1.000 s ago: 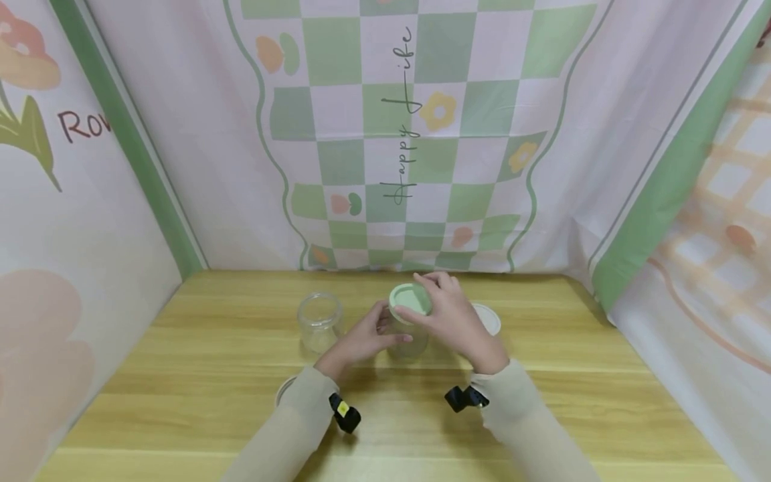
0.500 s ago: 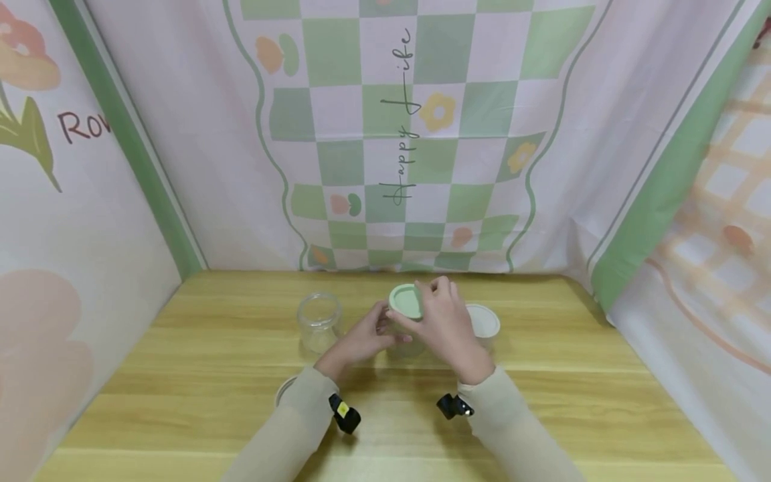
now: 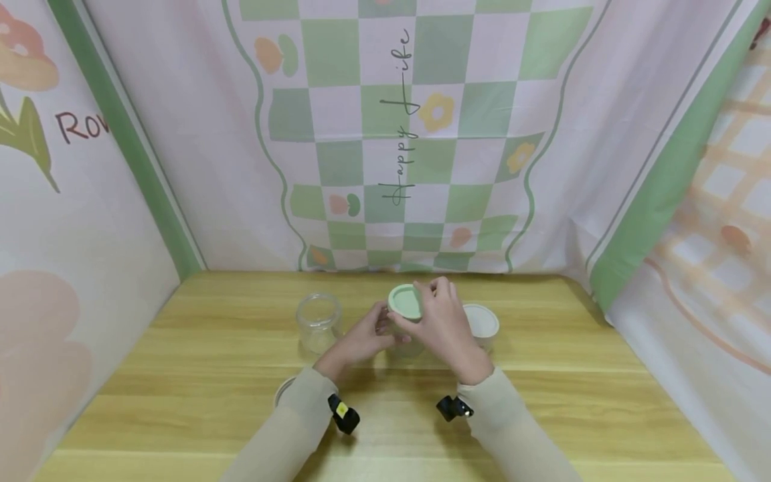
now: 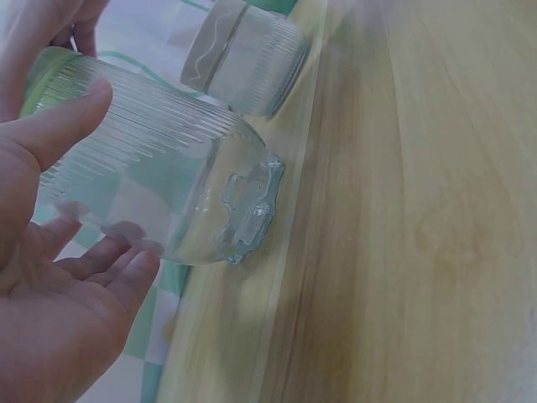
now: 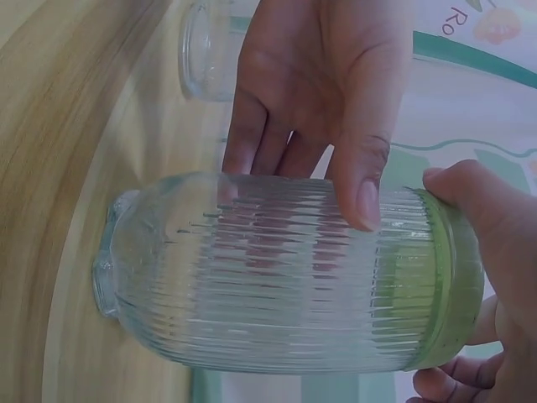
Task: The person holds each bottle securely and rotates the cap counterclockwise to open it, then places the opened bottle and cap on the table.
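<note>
A clear ribbed glass jar stands upright on the table, with a light green lid on its mouth. My left hand holds the jar's side, thumb on the near side and fingers round the far side, as the left wrist view shows. From the right, my right hand grips the lid by its edge, its thumb at the front and its fingers at the back. It covers the lid's right part in the head view. Ridges run down the glass, and nothing shows inside it.
Left of the hands stands a clear glass jar without a lid. A smaller jar with a whitish lid is at the right, partly behind my right hand. A round, pale-rimmed thing lies partly hidden under my left sleeve. A patterned cloth hangs behind the table.
My right hand has turned on the green lid, and its wrist has swung left, uncovering more of the whitish-lidded jar. Over the last half second it has hardly moved. My left hand stays put.
</note>
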`<action>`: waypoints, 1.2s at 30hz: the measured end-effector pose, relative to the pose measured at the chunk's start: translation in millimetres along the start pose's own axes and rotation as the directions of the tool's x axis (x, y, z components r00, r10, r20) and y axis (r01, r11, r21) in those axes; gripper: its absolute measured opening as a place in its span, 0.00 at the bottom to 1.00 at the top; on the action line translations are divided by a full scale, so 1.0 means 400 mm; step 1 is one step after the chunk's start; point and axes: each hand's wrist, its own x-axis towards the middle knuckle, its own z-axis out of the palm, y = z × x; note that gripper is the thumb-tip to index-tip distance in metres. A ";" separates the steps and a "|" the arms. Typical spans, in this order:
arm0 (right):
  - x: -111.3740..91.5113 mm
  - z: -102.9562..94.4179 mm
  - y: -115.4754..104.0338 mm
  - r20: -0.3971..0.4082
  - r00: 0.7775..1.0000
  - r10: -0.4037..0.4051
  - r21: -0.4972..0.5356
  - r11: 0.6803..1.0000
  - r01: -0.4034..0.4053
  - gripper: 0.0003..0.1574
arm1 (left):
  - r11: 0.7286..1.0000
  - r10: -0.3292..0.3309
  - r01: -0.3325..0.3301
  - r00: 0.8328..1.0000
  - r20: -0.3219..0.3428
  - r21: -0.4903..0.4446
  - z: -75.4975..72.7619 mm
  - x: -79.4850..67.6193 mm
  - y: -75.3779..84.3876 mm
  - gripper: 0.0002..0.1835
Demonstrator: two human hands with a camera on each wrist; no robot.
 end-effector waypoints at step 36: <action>0.016 -0.018 0.110 0.347 0.937 -0.046 0.521 0.840 -0.151 0.46 | 1.000 -0.008 0.008 1.000 0.009 0.001 0.002 -0.003 0.007 0.43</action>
